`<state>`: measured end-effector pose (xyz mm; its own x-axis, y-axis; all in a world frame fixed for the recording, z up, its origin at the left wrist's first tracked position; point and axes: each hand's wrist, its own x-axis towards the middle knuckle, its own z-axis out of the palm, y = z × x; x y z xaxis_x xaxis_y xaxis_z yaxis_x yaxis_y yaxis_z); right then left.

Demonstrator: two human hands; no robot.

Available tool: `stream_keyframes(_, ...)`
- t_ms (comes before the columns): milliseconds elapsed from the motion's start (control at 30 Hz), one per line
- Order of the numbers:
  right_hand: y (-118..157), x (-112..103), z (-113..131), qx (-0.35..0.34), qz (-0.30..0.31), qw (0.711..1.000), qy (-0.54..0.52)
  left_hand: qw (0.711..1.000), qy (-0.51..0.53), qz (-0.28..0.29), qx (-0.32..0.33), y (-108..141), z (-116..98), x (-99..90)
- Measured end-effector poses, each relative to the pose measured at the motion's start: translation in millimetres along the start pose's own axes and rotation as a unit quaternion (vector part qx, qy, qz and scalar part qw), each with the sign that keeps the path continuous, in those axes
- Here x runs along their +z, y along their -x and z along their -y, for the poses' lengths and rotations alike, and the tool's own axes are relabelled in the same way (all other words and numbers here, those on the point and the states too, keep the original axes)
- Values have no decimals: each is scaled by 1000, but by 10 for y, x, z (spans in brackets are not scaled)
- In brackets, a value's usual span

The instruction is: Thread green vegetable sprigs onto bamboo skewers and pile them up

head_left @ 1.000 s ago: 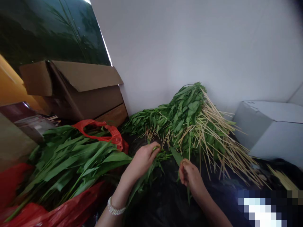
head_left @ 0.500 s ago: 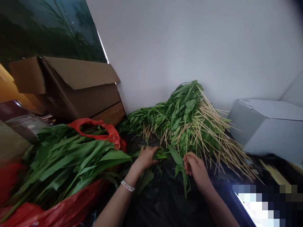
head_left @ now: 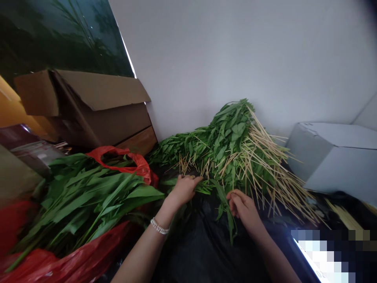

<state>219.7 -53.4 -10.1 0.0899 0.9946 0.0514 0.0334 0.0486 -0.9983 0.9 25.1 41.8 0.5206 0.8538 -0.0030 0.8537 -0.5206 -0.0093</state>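
Note:
My left hand (head_left: 185,190), with a beaded bracelet at the wrist, bends over a small bunch of leafy green stems (head_left: 205,188). The cut ends stick out to its right; the fingertips underneath are partly hidden. In a pinch, my right hand (head_left: 241,204) holds a leafy green sprig (head_left: 221,196), whose long narrow leaves hang down on its left side. Behind both hands rises a heap of green leaf bunches (head_left: 228,129) threaded on thin wooden skewers (head_left: 265,157), pointed toward the right.
On the left, a red plastic bag (head_left: 88,251) holds many long leafy greens (head_left: 88,196). Behind it stands an open cardboard box (head_left: 103,122). A white box (head_left: 338,157) sits at the right by the wall. Black plastic sheeting (head_left: 206,243) covers the surface.
My left hand has shifted slightly up and forward over the stems, its thumb tucking out of sight. My right hand keeps its pinch on the sprig in nearly the same place.

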Motion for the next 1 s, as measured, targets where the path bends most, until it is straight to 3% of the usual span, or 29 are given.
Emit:
stream_keyframes(133,1,13,4,4,6,1000,10,999,-8,-38,18,-35,58,77)
stream_keyframes(267,-10,29,-33,8,15,1000,18,997,57,-47,-8,167,20,191)
stream_keyframes(367,2,67,-113,10,35,998,44,989,116,-91,-3,522,-160,127)
stream_keyframes(467,33,116,-208,1,48,994,101,975,201,-72,55,973,-366,-70)
stream_keyframes(600,77,169,-276,-32,79,980,180,966,248,-75,8,1576,-374,-391)
stream_keyframes(733,107,210,-291,-69,86,967,228,955,171,-222,-98,2090,14,-678)
stream_keyframes(867,120,232,-297,-103,77,960,247,883,-1,-362,-299,2519,602,-908)
stream_keyframes(967,116,235,-298,-107,77,959,251,850,-107,-295,-422,2768,1039,-978)
stream_keyframes(1000,114,236,-301,-106,77,958,254,858,-103,-251,-436,2828,1166,-977)
